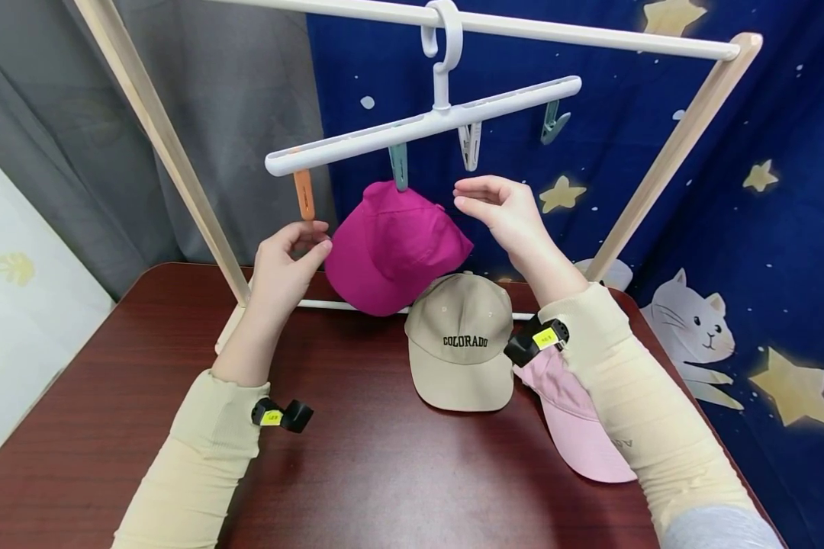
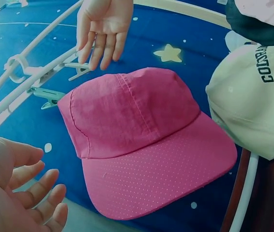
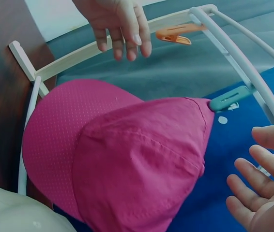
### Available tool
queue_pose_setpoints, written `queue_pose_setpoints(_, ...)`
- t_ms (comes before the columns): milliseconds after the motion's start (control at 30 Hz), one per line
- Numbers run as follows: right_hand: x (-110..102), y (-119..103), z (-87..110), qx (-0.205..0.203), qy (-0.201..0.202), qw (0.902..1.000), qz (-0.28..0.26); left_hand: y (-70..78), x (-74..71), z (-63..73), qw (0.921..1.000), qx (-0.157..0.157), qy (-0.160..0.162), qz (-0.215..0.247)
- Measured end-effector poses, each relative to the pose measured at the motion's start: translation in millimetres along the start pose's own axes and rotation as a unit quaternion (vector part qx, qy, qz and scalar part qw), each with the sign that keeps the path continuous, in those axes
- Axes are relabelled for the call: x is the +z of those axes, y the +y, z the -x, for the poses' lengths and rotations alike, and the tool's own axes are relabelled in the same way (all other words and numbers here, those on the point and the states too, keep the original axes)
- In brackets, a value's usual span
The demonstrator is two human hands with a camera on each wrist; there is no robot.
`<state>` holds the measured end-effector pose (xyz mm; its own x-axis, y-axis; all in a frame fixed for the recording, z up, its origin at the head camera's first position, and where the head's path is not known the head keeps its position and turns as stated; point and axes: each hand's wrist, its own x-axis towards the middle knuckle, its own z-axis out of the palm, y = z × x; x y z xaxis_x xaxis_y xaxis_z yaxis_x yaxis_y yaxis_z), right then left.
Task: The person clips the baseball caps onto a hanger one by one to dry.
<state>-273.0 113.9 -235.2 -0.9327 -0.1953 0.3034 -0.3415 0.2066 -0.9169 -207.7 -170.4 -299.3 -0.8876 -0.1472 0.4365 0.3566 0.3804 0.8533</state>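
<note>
A magenta baseball cap (image 1: 401,248) hangs by its edge from a teal clip (image 1: 399,166) on the white hanger (image 1: 426,122), which tilts down to the left. My left hand (image 1: 288,263) is beside the brim, just below an orange clip (image 1: 304,194), with fingers loosely bent and nothing between them. To the cap's right, my right hand (image 1: 511,217) is raised under a white clip (image 1: 470,146), its fingers relaxed and apart from the cap. Both wrist views show empty palms turned toward the magenta cap (image 2: 137,116).
A beige cap (image 1: 461,335) lettered COLORADO lies on the brown table (image 1: 343,457). A pink cap (image 1: 577,427) is partly hidden by the right sleeve. The wooden rack (image 1: 680,152) carries the hanger on its top bar. Another teal clip (image 1: 553,123) hangs at the hanger's right end.
</note>
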Motion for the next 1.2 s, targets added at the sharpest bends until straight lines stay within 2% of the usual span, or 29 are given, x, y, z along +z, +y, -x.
queue_pose_setpoints(333,-16.6,8.2,10.8,0.009,0.017,0.9998,0.001,0.1,-1.2,2.0,0.9993,0.013,-0.008,-0.035)
queue_pose_setpoints(667,-30.4,20.9,30.0,0.039,0.019,0.9991,-0.002,10.4,-1.1,13.2,0.9972,0.004,-0.044,-0.06)
queue_pose_setpoints(967,-34.6,31.9,47.4,0.021,0.018,0.9996,0.004,12.7,-0.5,20.6,0.9949,0.011,-0.065,-0.077)
queue_pose_setpoints(1200,-37.4,36.0,63.9,0.033,0.026,0.9988,0.026,9.5,1.7,25.5,0.9934,0.006,-0.082,-0.08)
